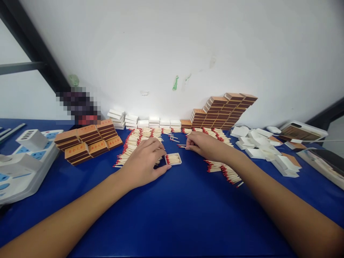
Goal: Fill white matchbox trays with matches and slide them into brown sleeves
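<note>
A small white matchbox tray [176, 163] filled with red-tipped matches lies on the blue table. My left hand [145, 159] is curved around the tray's left end, with the thumb at the near corner and the index finger at the far one. My right hand [200, 145] is to the right of the tray, a little farther back, pinching a couple of matches [182, 146] whose red heads point left. Several loose matches [174, 137] lie between the hands. Rows of piled matches [142, 134] spread behind both hands, and another pile [229, 173] lies beneath my right forearm.
Stacked brown matchboxes [221, 113] rise against the wall at right, and more [90, 141] stand at left. White trays [154, 122] line the wall; loose trays [258, 141] are heaped at right. A power strip [33, 179] sits at far left, a white device [303, 130] far right.
</note>
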Demonstrator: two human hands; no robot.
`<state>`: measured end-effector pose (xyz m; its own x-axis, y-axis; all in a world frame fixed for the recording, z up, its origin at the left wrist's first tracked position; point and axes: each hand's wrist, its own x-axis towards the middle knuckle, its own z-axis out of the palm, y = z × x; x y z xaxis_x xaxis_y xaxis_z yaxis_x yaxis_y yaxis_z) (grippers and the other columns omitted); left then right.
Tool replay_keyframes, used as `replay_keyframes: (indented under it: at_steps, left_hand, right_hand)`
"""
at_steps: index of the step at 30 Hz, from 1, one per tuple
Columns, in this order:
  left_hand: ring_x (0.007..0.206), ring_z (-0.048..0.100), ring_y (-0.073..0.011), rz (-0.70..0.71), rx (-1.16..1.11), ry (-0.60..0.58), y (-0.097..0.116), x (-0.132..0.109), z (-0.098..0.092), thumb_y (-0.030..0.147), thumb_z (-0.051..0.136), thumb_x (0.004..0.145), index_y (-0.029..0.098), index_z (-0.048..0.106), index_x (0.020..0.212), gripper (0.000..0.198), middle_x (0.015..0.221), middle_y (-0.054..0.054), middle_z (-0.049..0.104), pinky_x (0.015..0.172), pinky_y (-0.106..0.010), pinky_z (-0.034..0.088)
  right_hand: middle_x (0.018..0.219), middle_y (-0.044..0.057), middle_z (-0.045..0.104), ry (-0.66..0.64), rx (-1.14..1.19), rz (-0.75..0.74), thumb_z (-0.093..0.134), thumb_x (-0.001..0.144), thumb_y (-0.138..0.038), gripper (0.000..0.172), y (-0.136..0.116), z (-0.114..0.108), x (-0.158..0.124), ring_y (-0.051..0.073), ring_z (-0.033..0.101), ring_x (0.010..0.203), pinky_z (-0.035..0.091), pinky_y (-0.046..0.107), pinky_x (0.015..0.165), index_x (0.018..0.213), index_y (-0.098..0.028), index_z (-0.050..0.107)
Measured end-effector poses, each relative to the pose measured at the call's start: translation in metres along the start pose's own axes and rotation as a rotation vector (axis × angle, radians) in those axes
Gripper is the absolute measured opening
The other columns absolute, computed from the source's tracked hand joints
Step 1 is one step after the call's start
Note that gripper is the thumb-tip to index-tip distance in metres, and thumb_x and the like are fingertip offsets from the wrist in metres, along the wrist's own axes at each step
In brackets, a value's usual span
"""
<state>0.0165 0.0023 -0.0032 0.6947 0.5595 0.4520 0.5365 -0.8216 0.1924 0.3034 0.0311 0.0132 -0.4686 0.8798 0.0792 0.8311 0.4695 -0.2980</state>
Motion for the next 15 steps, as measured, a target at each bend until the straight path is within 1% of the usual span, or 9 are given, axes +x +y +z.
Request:
replay_keyframes:
  at_steps: [3, 7, 10, 13, 15]
  left_hand:
    - [0.119, 0.062, -0.0303, -0.005, 0.0, -0.005, 0.0, 0.0, -0.001, 0.04, 0.074, 0.095, 0.02, 0.074, 0.105, 0.023, 0.114, -0.01, 0.072, 0.106, -0.052, 0.052]
    - [0.118, 0.062, -0.03, -0.003, 0.001, -0.015, 0.001, 0.001, -0.002, 0.04, 0.074, 0.095, 0.018, 0.074, 0.106, 0.024, 0.113, -0.01, 0.072, 0.106, -0.052, 0.052]
    - [0.118, 0.061, -0.0299, -0.006, 0.007, -0.014, 0.0, 0.0, -0.001, 0.04, 0.074, 0.095, 0.017, 0.074, 0.107, 0.026, 0.113, -0.01, 0.072, 0.107, -0.052, 0.052]
    - [0.117, 0.061, -0.0296, -0.013, 0.013, -0.016, 0.0, 0.0, -0.001, 0.041, 0.074, 0.096, 0.017, 0.074, 0.107, 0.027, 0.113, -0.01, 0.071, 0.106, -0.051, 0.052]
    - [0.116, 0.061, -0.0296, -0.013, 0.012, -0.021, 0.001, 0.001, -0.002, 0.041, 0.074, 0.095, 0.017, 0.074, 0.104, 0.025, 0.112, -0.01, 0.071, 0.105, -0.051, 0.052]
  right_hand:
    - [0.094, 0.008, 0.067, 0.009, 0.012, -0.025, 0.062, 0.097, -0.028, 0.016, -0.002, 0.001, 0.0, 0.024, 0.061, 0.087, 0.045, 0.035, 0.073, 0.082, -0.022, 0.061]
    - [0.097, 0.009, 0.068, -0.018, 0.014, 0.009, 0.063, 0.097, -0.028, 0.014, -0.006, 0.001, 0.001, 0.023, 0.061, 0.088, 0.046, 0.035, 0.074, 0.084, -0.022, 0.063]
    - [0.095, 0.008, 0.068, -0.013, 0.042, 0.016, 0.061, 0.098, -0.028, 0.015, -0.013, -0.004, -0.001, 0.023, 0.061, 0.086, 0.045, 0.034, 0.073, 0.085, -0.021, 0.063]
    - [0.093, 0.007, 0.069, -0.013, 0.117, -0.04, 0.061, 0.1, -0.032, 0.015, -0.024, -0.009, -0.004, 0.022, 0.061, 0.085, 0.045, 0.034, 0.071, 0.089, -0.022, 0.066]
    - [0.095, 0.006, 0.069, -0.034, 0.146, -0.099, 0.061, 0.1, -0.033, 0.015, -0.032, -0.009, -0.008, 0.022, 0.061, 0.087, 0.046, 0.034, 0.073, 0.091, -0.023, 0.066]
